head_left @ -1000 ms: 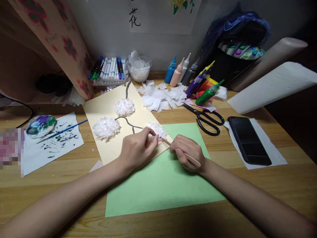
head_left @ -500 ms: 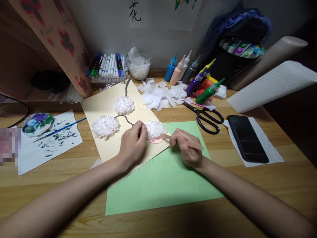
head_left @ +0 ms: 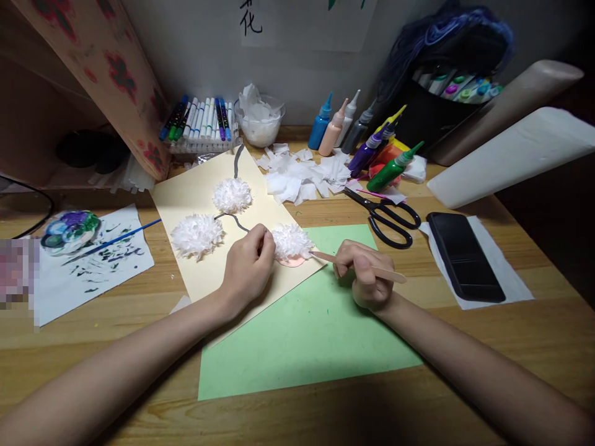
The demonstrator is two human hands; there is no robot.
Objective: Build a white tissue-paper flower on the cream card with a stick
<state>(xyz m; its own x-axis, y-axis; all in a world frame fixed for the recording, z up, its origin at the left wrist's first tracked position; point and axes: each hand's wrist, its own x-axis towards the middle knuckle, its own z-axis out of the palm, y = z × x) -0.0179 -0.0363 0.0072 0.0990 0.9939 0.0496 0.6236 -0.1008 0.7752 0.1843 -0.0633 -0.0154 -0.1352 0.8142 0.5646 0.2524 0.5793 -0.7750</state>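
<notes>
My right hand (head_left: 365,272) is closed round a flat wooden stick (head_left: 383,272), its tip at the right edge of a white paper flower (head_left: 292,241). Pink paint (head_left: 292,261) shows below that flower. My left hand (head_left: 248,257) rests closed on the cream sheet (head_left: 251,297), just left of the flower; anything between its fingertips is too small to make out. Two more white flowers, one at the top (head_left: 232,195) and one at the left (head_left: 198,235), sit on the sheet near dark painted stems. A green sheet (head_left: 297,353) lies partly under the cream one.
Torn white paper (head_left: 302,176), paint bottles (head_left: 332,130), a marker rack (head_left: 202,145) and a bowl of paper (head_left: 260,124) stand behind. Black scissors (head_left: 390,220) and a phone (head_left: 465,257) lie right. A paintbrush (head_left: 123,235) rests on paint-marked paper (head_left: 111,272) at left.
My right hand has moved right with the stick, whose tip now sits at the flower's right edge. The left hand stays almost where it was.
</notes>
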